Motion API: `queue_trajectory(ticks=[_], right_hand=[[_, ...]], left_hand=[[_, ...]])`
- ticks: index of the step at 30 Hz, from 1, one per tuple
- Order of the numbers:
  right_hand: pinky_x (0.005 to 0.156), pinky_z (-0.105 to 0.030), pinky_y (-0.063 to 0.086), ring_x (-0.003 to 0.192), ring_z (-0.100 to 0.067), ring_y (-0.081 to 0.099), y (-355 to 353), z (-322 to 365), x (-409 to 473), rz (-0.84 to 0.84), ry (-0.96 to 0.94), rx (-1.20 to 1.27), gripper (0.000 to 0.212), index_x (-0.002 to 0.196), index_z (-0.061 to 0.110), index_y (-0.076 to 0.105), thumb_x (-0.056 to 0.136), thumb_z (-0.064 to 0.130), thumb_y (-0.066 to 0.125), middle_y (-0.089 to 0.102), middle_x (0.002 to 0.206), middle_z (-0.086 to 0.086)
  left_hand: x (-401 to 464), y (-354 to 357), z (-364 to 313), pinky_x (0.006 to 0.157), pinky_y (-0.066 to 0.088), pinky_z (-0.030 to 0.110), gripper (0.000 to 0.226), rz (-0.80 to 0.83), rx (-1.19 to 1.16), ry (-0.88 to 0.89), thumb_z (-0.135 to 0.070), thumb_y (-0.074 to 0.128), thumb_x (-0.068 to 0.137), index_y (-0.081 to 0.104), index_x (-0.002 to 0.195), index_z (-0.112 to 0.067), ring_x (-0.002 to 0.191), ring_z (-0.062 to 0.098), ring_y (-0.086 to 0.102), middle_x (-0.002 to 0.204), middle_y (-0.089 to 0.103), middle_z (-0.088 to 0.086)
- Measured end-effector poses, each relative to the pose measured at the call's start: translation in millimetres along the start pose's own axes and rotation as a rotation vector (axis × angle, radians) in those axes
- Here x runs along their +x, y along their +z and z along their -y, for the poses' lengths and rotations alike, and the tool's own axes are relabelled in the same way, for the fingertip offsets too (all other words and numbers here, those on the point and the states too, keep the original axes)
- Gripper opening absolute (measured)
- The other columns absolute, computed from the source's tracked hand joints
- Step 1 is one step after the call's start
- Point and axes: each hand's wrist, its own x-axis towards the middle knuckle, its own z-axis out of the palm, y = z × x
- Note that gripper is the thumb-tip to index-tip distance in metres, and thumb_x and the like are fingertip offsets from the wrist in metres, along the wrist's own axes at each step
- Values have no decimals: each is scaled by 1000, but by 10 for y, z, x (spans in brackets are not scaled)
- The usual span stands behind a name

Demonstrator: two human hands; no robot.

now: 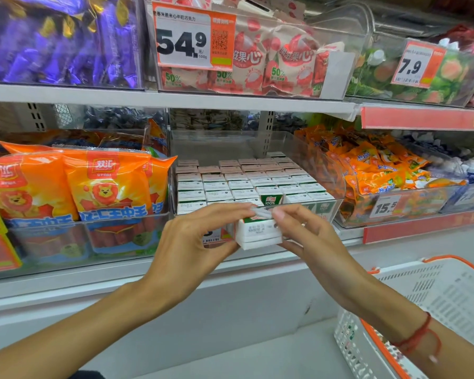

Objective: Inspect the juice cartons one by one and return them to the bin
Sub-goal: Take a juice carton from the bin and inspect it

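Your left hand (200, 236) and right hand (307, 231) pinch one juice carton (259, 232) between them, mid-inspection; next, slot it into the bin (337, 184) just beyond your fingers.

Orange lion-print sausage packs (74, 187) on the left, purple sweets (60, 39) above, white basket (427, 310) with orange rim lower right

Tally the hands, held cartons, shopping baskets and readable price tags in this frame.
Bare hands: 2, left hand and right hand
Small white juice carton held in both hands: 1
White plastic shopping basket with orange rim: 1
Price tags: 3 (54.9, 7.9, 15.5)
Total: 7
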Motion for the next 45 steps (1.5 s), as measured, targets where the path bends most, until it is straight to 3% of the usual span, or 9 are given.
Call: queue_trajectory(ticks=[10,15,19,24,27,30,36,40,45], right_hand=[[76,-12,51,88,2,66,-31,-41,-15,-53,-105,-65,35,89,28,73,68,54,65,72,88,15],[86,-23,53,94,1,66,-23,-98,-21,-26,-167,-252,29,98,24,66,82,46,55,71,94,21],[89,-17,49,107,0,63,-49,-100,-51,9,-245,-353,33,119,32,59,88,42,52,67,114,24],[102,-17,41,128,3,46,-53,-114,-76,77,-417,-667,59,146,40,32,92,40,55,45,142,27],[107,-20,38,134,2,39,-58,-134,-66,115,-392,-663,68,149,43,21,91,39,57,38,149,25],[108,-23,38,134,1,41,-84,-101,-49,155,-366,-627,66,149,44,25,91,48,57,43,146,23],[103,-30,47,120,0,56,-106,-45,-45,148,-238,-546,63,138,39,50,80,63,61,61,130,19],[74,-26,58,79,-7,70,-15,-2,-27,-22,-150,-336,41,91,33,78,70,64,62,75,87,5],[56,-20,56,61,-14,70,48,9,-21,-83,151,-200,53,64,25,77,59,74,59,73,69,-8]], left_hand=[[-6,45,23,101,44,17,53,9,-24,-4,-4,80,76,65,121,-28,120,-2,56,125,64,-17],[2,37,25,99,35,7,46,110,62,-44,-37,65,81,55,126,-38,122,-8,41,126,49,-29],[-8,52,21,91,42,10,43,153,-141,-217,-40,64,81,59,123,-36,115,-2,52,118,58,-22],[26,74,0,90,52,16,41,138,-406,-435,-35,67,81,59,121,-38,108,-4,62,114,68,-22],[48,68,-19,90,56,27,54,98,-541,-578,-43,67,76,52,128,-45,102,0,67,115,70,-12],[70,52,-45,79,59,23,56,66,-669,-632,-41,69,77,47,128,-52,94,9,72,108,74,-6],[109,1,-36,61,56,17,44,109,-776,-851,-45,71,71,58,112,-37,84,15,75,94,77,-2],[129,-63,12,63,58,25,58,282,-774,-1001,-62,73,62,68,110,-30,83,14,75,97,77,5],[101,-31,29,52,54,22,74,386,-677,-1111,-76,67,42,65,96,-25,55,6,66,77,76,-1]])
